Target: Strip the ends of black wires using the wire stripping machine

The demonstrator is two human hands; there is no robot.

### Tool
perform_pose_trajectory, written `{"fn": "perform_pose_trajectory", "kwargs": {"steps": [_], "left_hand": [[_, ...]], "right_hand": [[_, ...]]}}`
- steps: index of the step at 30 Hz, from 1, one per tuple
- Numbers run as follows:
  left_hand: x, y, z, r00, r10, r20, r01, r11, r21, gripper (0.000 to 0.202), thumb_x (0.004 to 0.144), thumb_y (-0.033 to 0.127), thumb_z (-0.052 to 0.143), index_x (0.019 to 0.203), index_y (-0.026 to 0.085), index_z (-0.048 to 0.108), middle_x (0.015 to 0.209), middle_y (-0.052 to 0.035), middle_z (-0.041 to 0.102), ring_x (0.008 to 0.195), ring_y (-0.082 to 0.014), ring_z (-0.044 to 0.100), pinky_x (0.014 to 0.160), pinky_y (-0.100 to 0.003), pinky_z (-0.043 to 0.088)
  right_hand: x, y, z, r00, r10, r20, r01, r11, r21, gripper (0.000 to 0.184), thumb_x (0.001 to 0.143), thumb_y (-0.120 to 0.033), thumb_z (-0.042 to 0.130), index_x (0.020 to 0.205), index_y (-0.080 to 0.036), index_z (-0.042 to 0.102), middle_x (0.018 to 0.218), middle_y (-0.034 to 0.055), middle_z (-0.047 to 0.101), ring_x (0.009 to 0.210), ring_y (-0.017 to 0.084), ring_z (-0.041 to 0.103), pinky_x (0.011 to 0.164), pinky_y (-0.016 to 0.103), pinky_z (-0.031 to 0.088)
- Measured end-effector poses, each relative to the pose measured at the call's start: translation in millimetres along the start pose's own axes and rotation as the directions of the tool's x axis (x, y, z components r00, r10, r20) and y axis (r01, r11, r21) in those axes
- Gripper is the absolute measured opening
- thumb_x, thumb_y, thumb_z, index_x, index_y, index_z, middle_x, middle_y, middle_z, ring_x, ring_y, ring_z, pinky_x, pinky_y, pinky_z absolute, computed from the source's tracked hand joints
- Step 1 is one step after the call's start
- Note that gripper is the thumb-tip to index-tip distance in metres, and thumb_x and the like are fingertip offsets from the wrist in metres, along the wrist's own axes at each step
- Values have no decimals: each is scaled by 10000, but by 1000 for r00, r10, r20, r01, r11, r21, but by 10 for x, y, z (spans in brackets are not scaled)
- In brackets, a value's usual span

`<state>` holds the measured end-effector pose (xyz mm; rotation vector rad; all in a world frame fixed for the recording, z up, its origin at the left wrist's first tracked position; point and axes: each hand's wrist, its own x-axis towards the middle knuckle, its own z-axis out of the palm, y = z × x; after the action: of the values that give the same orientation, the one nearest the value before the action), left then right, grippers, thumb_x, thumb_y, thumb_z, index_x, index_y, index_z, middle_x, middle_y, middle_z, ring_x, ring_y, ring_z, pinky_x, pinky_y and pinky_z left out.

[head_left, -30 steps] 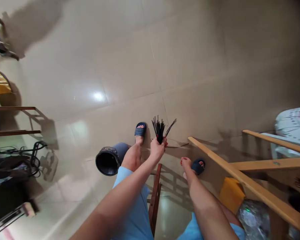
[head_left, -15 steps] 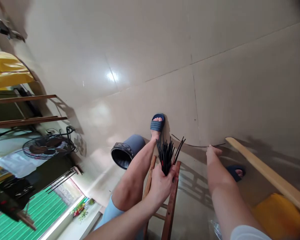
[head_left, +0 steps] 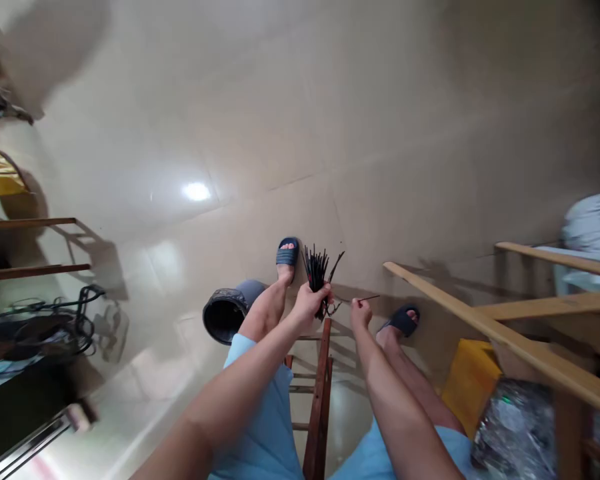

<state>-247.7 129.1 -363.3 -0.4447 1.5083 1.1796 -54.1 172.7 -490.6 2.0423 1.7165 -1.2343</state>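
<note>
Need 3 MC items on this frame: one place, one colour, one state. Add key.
1. Where is the bundle of thin black strips?
A. In the left hand
B. On the floor
C. On the yellow pad

2. What colour are the slides on the feet?
A. Yellow
B. White
C. Dark blue

3. What is the right hand doing?
A. Gripping the bundle
B. Pinching a thin dark strand
C. Hanging open and empty

Key:
1. A: the left fist closes around the bundle's lower end.
2. C: dark blue straps show across both feet.
3. B: the strand runs out from between the fingertips.
</note>
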Motion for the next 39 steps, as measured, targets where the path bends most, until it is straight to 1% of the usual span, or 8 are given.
{"fn": "perform_pose_trajectory", "kwargs": {"steps": [4,8,12,16,20,23,30,39], "left_hand": [[-331,250,55,975,133,176,-120,989,-82,482,609,452,890,866,135,632,633,-7,622,547,-135,591,513,-254,474],[-1200,260,43,928,295,228,-271,954,-129,485,594,438,891,855,131,620,603,16,602,511,-118,560,495,-247,459],[-2307,-118,-64,861,404,309,-368,914,-170,467,633,447,860,879,120,637,607,6,614,526,-126,580,486,-232,435],[-3311,-635,-205,758,419,500,-373,907,-195,453,714,458,830,963,114,671,683,-26,660,585,-134,622,519,-227,436],[-4102,-1062,-305,635,371,678,-350,920,-175,437,687,434,877,924,122,682,703,-43,685,589,-136,630,516,-224,405],[-4535,-1266,-321,542,356,761,-393,908,-145,404,688,434,880,815,108,678,677,-61,685,564,-134,614,499,-229,381],[-5018,-1480,-300,437,310,845,-530,847,-37,411,719,464,854,754,86,695,702,-92,699,576,-142,616,473,-226,344],[-4997,-1561,-251,402,351,846,-611,790,-37,336,822,427,779,823,110,669,741,-74,708,615,-132,637,481,-209,357]], "right_hand": [[-858,-117,-565,991,-131,-35,134,982,134,501,802,-642,455,747,-176,631,705,143,707,649,254,626,624,325,475],[-1738,-19,-1204,955,-297,-14,279,881,382,590,744,-785,515,763,-199,578,706,110,694,627,245,638,581,323,497],[-2655,216,-1696,916,-394,-78,372,758,536,602,730,-800,589,814,-206,556,735,79,682,593,219,620,515,306,491],[-3547,393,-2040,874,-446,-193,453,603,657,492,770,-654,702,883,-190,586,750,45,658,591,184,595,519,287,495],[-4344,500,-2348,818,-489,-303,519,402,754,402,792,-517,762,979,-195,611,766,8,633,602,151,577,556,272,511],[-4798,603,-2538,767,-593,-245,506,326,799,383,805,-471,777,1038,-201,637,769,-1,636,594,145,583,562,276,521],[-5239,901,-2699,707,-673,-220,522,286,803,353,791,-489,792,958,-189,709,680,7,666,544,174,602,540,310,527],[-5319,913,-2738,697,-604,-387,644,290,708,345,829,-524,740,849,-185,682,610,2,636,502,155,573,485,275,504]]}}
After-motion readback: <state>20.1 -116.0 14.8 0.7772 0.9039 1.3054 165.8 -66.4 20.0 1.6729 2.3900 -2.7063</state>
